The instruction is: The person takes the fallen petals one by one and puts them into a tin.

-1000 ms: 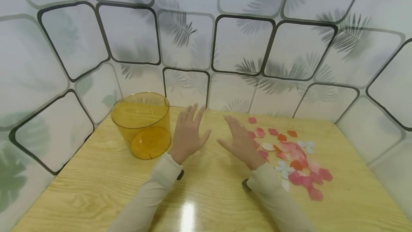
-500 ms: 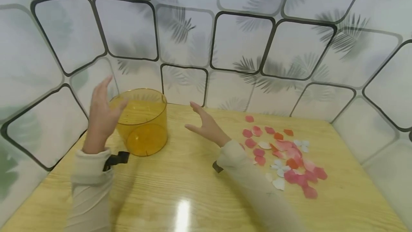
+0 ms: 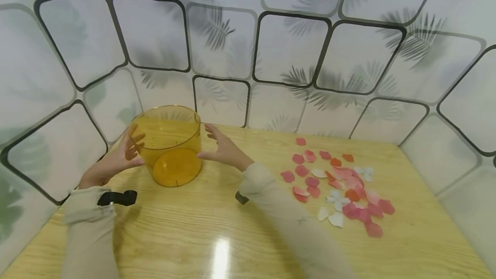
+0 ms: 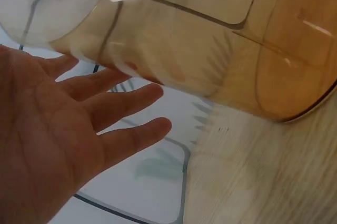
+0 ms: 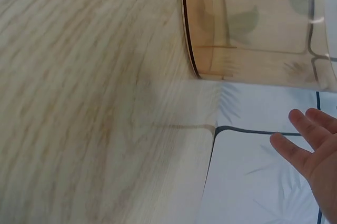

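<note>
A transparent amber bucket with a wide round mouth stands upright at the table's far left. On its left side is my left hand, fingers spread and partly seen through the clear wall; in the left wrist view that hand lies close along the bucket's side, and contact is hard to tell. My right hand is at the other side, thumb near the wall. In the right wrist view the right hand's fingers are loosely extended, with a gap to the bucket.
Scattered pink, red and white petals lie on the right half of the wooden table. A patterned white backdrop rises behind and along both sides, close behind the bucket.
Both hands have moved left from the middle of the table. The left hand has passed to the bucket's far left and come down beside it; the right hand has neared its right side.
</note>
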